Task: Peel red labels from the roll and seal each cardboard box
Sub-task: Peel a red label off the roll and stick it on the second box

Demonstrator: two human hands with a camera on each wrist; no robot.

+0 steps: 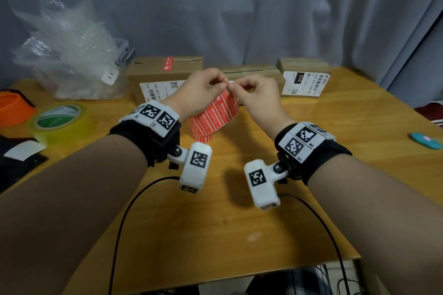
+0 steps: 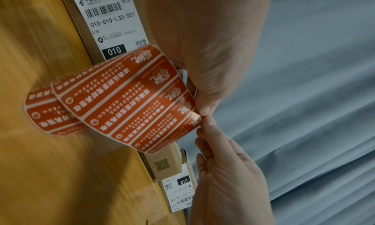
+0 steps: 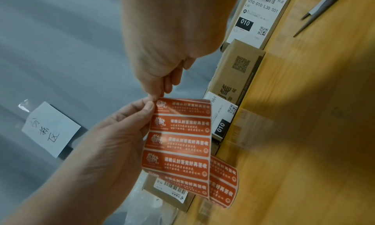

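Left hand (image 1: 199, 93) pinches the strip's top edge, steadying it. Right hand (image 1: 256, 92), fingertips closed on the top label's (image 3: 182, 107) corner, probably starting the peel. Roll (image 1: 203, 127) stands on table (image 1: 239, 223), just before the boxes (image 1: 165, 72); one box already sealed.

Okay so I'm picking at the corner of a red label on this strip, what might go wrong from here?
1. Both hands, the left hand and the right hand, pinch only the top corner of the label strip, so the label may tear or curl and stick to itself.
2. The roll sits loose on the table; pulling could tip or drag it.
3. Only the left box shows a red seal; the middle box could get missed.
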